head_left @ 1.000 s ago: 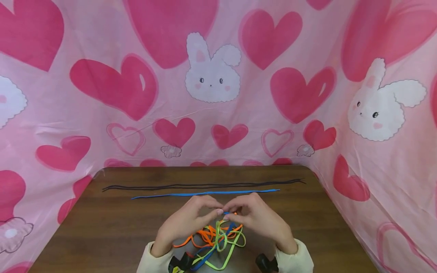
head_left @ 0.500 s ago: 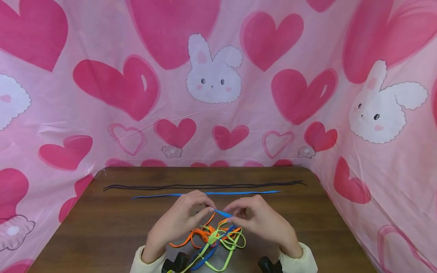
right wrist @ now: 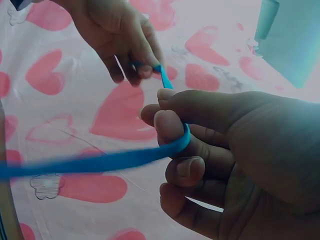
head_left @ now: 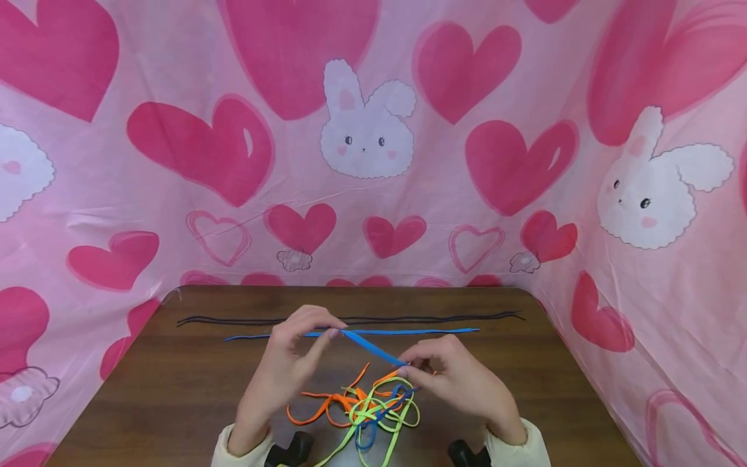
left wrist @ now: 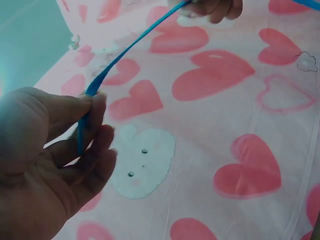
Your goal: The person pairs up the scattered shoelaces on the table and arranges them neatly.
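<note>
A flat blue shoelace (head_left: 373,348) is stretched taut between my two hands above the table. My left hand (head_left: 290,353) pinches it near one end between thumb and forefinger; in the left wrist view a short tip (left wrist: 80,137) of the lace hangs past the fingers. My right hand (head_left: 461,379) pinches the lace lower and to the right, and in the right wrist view the lace (right wrist: 100,162) bends round the fingers and runs off left. Below the hands lies a tangle of orange laces (head_left: 327,405), yellow-green laces (head_left: 393,431) and blue lace (head_left: 366,442).
Farther back on the brown wooden table (head_left: 192,389), a straight blue lace (head_left: 432,331) lies crosswise. Behind it run dark laces (head_left: 455,318), side by side. A pink curtain with hearts and rabbits (head_left: 367,194) stands round the table's back and sides.
My hands have moved apart, the left one up and to the left, the right slightly right. More blue lace now spans between them, and the blue lace in the tangle has shifted.
</note>
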{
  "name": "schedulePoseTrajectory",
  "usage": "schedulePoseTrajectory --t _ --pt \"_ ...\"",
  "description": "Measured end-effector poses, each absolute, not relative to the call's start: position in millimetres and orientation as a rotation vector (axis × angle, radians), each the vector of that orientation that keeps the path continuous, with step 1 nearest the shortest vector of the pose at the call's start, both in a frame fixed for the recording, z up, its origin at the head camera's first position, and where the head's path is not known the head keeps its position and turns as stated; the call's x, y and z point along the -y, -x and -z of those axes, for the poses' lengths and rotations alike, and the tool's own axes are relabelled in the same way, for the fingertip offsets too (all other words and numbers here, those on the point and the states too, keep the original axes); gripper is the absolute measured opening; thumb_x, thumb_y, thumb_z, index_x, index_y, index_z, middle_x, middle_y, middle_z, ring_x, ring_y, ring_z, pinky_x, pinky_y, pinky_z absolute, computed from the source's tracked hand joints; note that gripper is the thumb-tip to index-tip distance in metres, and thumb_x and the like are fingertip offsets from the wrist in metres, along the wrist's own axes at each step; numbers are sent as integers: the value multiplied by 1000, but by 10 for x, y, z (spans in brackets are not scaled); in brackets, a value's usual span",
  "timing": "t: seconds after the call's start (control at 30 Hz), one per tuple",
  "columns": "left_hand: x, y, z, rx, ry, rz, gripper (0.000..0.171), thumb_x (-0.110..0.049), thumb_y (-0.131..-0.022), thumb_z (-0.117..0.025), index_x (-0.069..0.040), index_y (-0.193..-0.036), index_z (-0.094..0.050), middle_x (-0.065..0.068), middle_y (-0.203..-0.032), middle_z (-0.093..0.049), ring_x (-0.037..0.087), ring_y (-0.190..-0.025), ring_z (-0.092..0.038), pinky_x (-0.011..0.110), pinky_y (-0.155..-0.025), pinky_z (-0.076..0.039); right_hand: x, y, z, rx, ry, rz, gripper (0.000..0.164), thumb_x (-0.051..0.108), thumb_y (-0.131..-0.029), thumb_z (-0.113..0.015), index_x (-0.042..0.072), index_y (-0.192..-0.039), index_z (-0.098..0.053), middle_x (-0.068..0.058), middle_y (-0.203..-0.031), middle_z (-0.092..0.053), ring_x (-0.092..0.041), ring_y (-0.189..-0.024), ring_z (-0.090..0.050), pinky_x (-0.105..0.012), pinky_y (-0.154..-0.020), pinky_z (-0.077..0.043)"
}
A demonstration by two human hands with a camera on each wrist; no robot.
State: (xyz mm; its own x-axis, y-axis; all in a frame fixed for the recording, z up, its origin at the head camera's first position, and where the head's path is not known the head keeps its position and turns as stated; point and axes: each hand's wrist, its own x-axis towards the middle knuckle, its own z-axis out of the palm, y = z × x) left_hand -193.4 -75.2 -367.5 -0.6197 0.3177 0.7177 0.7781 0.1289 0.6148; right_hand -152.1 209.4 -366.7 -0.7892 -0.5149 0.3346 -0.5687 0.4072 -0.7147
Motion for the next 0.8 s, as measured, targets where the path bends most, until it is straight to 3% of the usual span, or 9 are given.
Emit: schedulePoseTrajectory --t 0.27,0.8 --pt "887 1940 3612 1883 842 1518 31 16 -84 -72 -7 -104 -77 5 -97 -72 15 -102 -62 21 -89 -50 -2287 1463 3610 2497 -943 -1379 10 17 -93 -74 18 -103 -77 8 -74 -67 -8 -61 -59 -26 -59 -53" --pt "1036 2010 3626 1678 597 1502 31 23 -81 -69 6 -105 -76 6 -99 -73 15 -103 -64 19 -90 -52 -2642 1412 3543 2507 -795 -1300 16 6 -91 -74 21 -97 -75 2 -69 -61 -8 -60 -53 -25 -56 -49"
